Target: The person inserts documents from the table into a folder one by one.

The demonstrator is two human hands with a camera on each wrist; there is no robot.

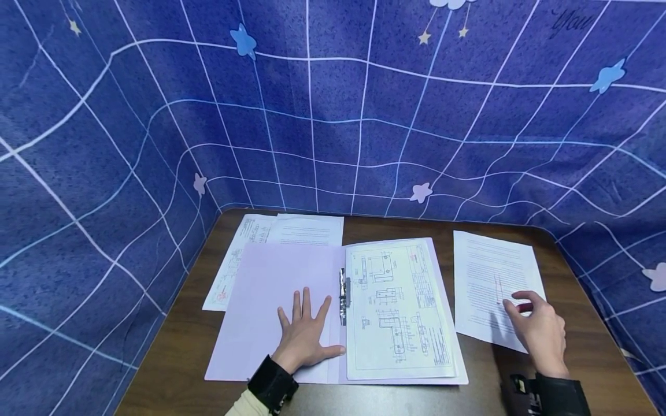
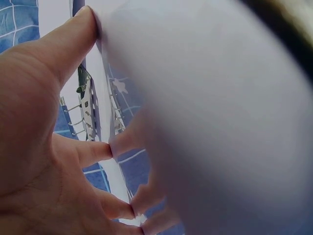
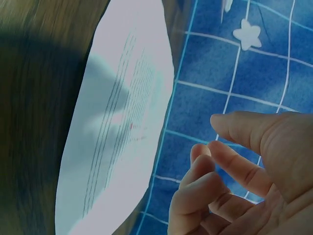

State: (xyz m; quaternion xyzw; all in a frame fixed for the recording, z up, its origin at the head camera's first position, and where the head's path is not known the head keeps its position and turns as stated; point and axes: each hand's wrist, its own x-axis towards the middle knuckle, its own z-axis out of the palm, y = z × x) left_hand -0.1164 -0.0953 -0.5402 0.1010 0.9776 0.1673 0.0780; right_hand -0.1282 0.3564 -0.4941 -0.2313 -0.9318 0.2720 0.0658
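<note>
A lilac folder [image 1: 281, 266] lies opened out on the table. My left hand [image 1: 304, 341] is spread over its left cover, fingers apart and fingertips touching it; the left wrist view shows those fingertips meeting their reflection on the cover. The thumb reaches toward the spine, below the metal clip [image 1: 343, 297]. On the folder's right side lies a technical drawing [image 1: 400, 323]. My right hand [image 1: 541, 332] is raised over the lower right part of a printed sheet [image 1: 489, 271]. Its fingers are loosely bent, the thumb is apart from them, and nothing is held.
Two more papers, a sheet with drawings [image 1: 226, 283] and a printed page [image 1: 312, 228], stick out from behind the folder's left cover. A blue patterned cloth [image 1: 333, 133] hangs around the brown wooden table [image 1: 171, 352] at the back and sides.
</note>
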